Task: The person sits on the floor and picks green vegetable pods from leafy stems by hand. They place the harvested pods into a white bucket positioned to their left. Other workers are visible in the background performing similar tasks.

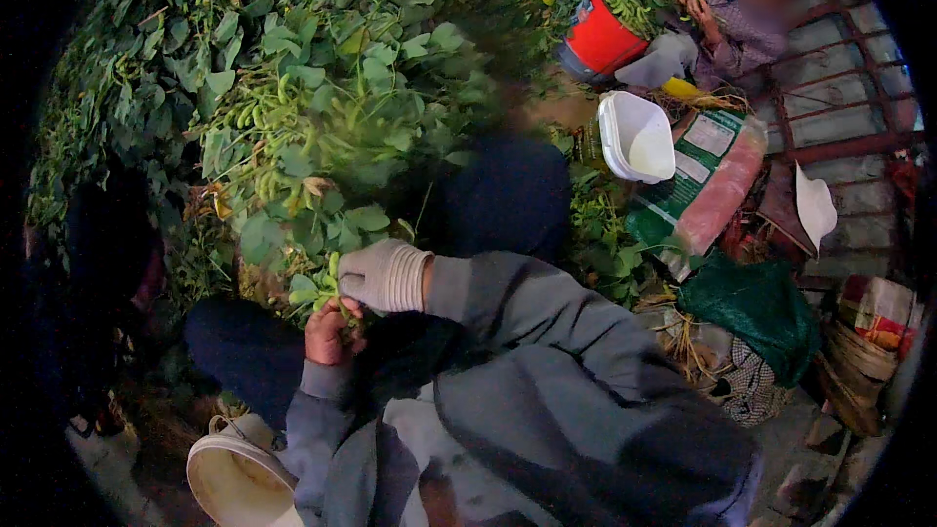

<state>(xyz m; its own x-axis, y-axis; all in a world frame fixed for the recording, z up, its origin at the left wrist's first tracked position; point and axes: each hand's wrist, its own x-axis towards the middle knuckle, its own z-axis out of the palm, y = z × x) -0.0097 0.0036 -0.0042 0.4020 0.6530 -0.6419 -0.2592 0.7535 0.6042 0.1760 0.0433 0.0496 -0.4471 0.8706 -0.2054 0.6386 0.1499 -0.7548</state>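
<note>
Before my lap, my left hand [333, 333], bare, holds a short soybean stem [344, 307] between thumb and fingers. Green soybean pods [307, 295] and a few leaves stick out from it to the left. My right hand [384, 278] wears a pale knitted glove and meets the left hand from above, its fingers curled at the stem's upper part. One pod [334, 263] stands upright beside the gloved fingers. Its fingertips are partly hidden. Just beyond both hands lies a heap of soybean plants [293, 132] with many pods.
A cream bucket [234, 479] stands at lower left by my sleeve. To the right are a white plastic tub [637, 135], a printed green and pink sack [721, 183] and a dark green sack [754, 311]. A co-worker [739, 7] sits beside a red bucket [604, 36] holding pods.
</note>
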